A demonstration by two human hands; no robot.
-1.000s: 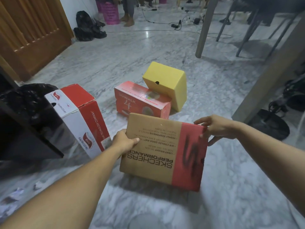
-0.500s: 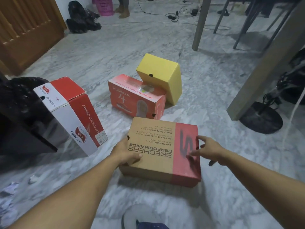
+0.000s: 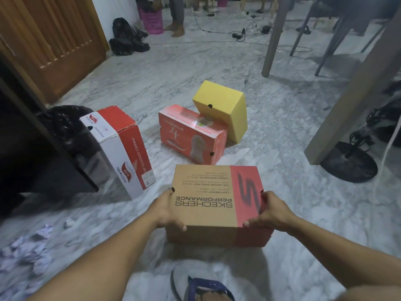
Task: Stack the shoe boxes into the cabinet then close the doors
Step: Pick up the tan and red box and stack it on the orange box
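Note:
A brown and red Skechers shoe box (image 3: 208,192) lies flat on the marble floor in front of me. My left hand (image 3: 166,211) grips its left side and my right hand (image 3: 271,211) grips its right side, thumbs on the lid edge. Beyond it lies an orange shoe box (image 3: 191,135) with a yellow box (image 3: 223,109) leaning tilted on it. A red and white shoe box (image 3: 121,148) leans against the dark open cabinet (image 3: 32,159) at the left.
A wooden door (image 3: 54,40) stands at the far left. Table legs (image 3: 273,35) and a grey post (image 3: 347,101) rise on the right beside a black fan base (image 3: 349,164). Crumpled paper (image 3: 28,246) lies at the lower left. A person's feet (image 3: 175,29) stand far back.
My right hand has moved from the lid's top down to the right side of the brown box. My left hand slid lower along the left side. The box now lies flat.

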